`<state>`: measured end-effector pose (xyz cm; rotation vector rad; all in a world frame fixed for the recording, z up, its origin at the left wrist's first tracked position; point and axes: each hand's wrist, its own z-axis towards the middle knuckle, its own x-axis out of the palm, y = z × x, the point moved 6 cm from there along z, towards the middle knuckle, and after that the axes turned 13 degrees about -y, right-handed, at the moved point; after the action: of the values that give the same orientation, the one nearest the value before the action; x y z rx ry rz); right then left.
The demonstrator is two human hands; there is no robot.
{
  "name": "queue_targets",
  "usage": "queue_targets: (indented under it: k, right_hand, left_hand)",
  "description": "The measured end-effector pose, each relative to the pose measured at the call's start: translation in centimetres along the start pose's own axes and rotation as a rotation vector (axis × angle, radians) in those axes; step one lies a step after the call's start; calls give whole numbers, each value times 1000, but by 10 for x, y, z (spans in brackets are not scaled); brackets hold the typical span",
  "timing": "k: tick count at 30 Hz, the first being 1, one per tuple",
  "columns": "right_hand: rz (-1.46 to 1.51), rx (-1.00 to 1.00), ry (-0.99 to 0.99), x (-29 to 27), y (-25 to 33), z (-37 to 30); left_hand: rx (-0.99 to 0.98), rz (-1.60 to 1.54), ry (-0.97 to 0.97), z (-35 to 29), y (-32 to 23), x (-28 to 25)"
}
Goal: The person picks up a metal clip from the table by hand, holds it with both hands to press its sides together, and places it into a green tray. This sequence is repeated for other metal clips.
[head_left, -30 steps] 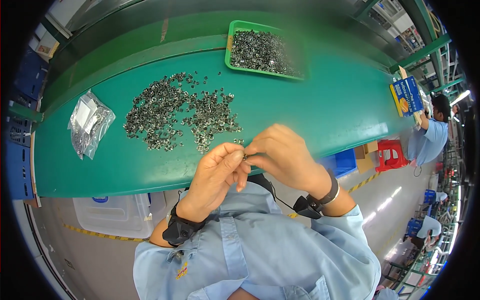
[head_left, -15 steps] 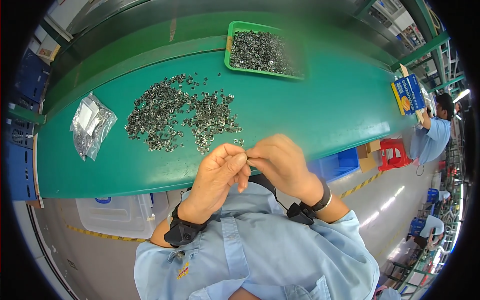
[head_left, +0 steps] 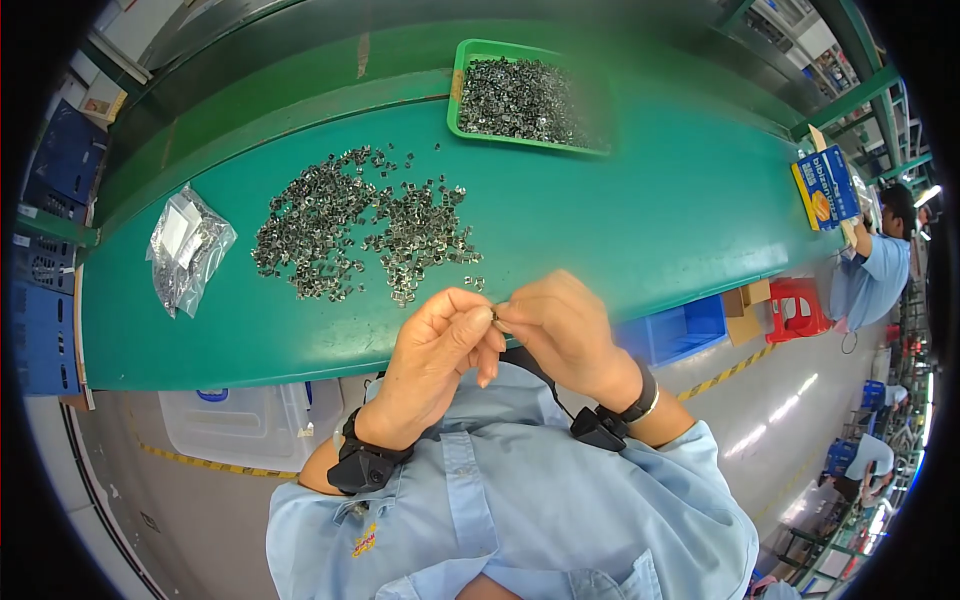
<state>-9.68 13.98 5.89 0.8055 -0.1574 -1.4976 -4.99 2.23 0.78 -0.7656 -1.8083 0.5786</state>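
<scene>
Near the front edge of the green table, my left hand [head_left: 445, 345] and my right hand [head_left: 560, 330] meet fingertip to fingertip. Between their pinched thumbs and fingers is a tiny dark metal piece [head_left: 495, 314], mostly hidden. Both hands grip it, and its exact shape cannot be made out. Just beyond the hands lies a loose pile of small square metal pieces [head_left: 420, 240]. To its left spreads a larger, darker pile of the same kind of pieces [head_left: 310, 225]. A couple of loose pieces [head_left: 474, 283] lie close to my left fingertips.
A green tray [head_left: 455, 100] full of small metal pieces stands at the back. A clear plastic bag [head_left: 190, 255] of parts lies at left. Below the table are a lidded clear bin [head_left: 235, 430], a blue crate [head_left: 685, 330] and a red stool [head_left: 797, 310]. A co-worker [head_left: 875, 265] is at far right.
The right fingertips have shifted slightly, and a bit more of the dark piece shows between the hands. The view has tilted a little; the piles look the same.
</scene>
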Motion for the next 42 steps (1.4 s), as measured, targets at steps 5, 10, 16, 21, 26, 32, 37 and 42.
queue_targets:
  k: [5, 10, 16, 21, 26, 32, 37, 42]
  right_hand:
    - [3, 1, -24, 0, -1, -3]
    - [47, 15, -55, 0, 0, -8]
    - [155, 128, -110, 0, -3, -14]
    - [181, 147, -88, -3, -6, -17]
    - [131, 75, -49, -9, -7, -12]
    - [173, 107, -52, -7, -8, -13]
    - [239, 132, -92, -6, -6, -13]
    - [236, 113, -81, -4, -4, -13]
  left_hand:
    - [18, 46, -5, 3, 3, -1]
    - [22, 13, -1, 4, 6, 0]
    - [-15, -90, 75, 7, 13, 3]
    - [-24, -17, 63, 8, 14, 4]
    - [-46, 46, 42, 7, 14, 5]
    - [-46, 9, 68, 3, 11, 8]
    - [-107, -170, 97, -1, 14, 10]
    - [-125, -234, 149, 0, 19, 7]
